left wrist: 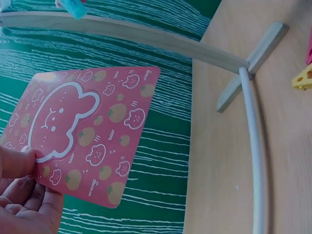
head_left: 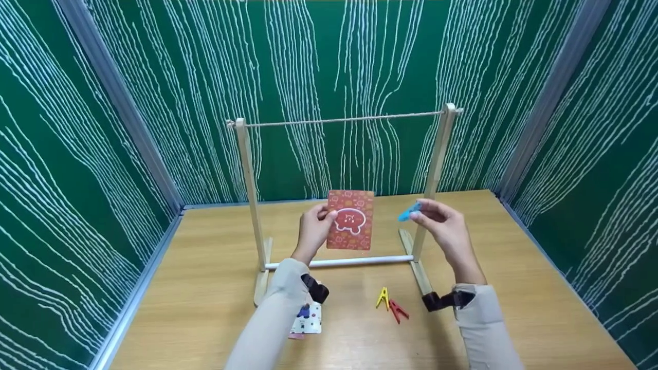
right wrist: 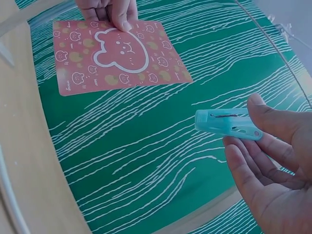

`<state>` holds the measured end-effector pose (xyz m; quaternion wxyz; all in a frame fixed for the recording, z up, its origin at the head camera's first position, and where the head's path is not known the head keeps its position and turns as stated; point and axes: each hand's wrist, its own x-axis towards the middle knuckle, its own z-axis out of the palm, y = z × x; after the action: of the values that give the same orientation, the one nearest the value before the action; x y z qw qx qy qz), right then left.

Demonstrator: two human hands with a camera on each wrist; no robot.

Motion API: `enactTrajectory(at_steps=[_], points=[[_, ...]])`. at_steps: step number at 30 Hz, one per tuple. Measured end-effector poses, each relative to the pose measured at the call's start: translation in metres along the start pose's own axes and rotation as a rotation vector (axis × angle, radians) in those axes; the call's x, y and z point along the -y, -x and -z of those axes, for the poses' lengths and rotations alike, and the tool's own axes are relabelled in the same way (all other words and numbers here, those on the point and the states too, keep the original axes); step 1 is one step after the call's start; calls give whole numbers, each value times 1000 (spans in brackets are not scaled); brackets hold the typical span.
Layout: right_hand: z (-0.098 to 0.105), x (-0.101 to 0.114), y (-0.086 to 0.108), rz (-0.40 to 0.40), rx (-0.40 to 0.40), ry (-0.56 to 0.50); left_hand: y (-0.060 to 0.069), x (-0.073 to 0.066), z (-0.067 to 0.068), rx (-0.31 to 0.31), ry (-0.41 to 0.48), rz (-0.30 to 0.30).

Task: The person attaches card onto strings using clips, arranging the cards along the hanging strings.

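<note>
A red card [head_left: 350, 239] printed with a bear face is pinched at its left edge by my left hand [head_left: 314, 228], thumb in front and fingers behind. To its right, my right hand [head_left: 446, 228] pinches a light blue clothespin [right wrist: 226, 123] between thumb and fingers. The clothespin's nose points toward the card, and the two are apart. Both hands are raised in front of a wooden frame [head_left: 248, 190], below the string [head_left: 339, 120] strung across its top. In the left wrist view the card [left wrist: 109, 131] shows its bear pattern.
A yellow clothespin [head_left: 383, 298] and a red clothespin [head_left: 398, 311] lie on the wooden table [head_left: 354, 339]. A white patterned card [head_left: 310, 324] lies near my left forearm, partly hidden, with a pinkish edge under it. A white rod [head_left: 360, 262] joins the frame's feet. Green walls stand around.
</note>
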<state>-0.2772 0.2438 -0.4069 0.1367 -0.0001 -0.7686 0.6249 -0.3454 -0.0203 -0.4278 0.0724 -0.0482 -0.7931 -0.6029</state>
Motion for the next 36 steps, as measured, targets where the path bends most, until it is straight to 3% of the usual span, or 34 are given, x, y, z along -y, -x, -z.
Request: enactTrajectory(at_steps=[9,17,29,36], points=[[9,18,-13,39,0,33,-11,-20,-7,14,16,-29],[11,40,-21,87,1,40,-14,-39,-15,27,74,-9],[15,72,-32,152,-54,29,-20,-62,-21,-10,120,-65],[18,85,-38,196,-83,24,-23,-80,-26,8,155,-67]])
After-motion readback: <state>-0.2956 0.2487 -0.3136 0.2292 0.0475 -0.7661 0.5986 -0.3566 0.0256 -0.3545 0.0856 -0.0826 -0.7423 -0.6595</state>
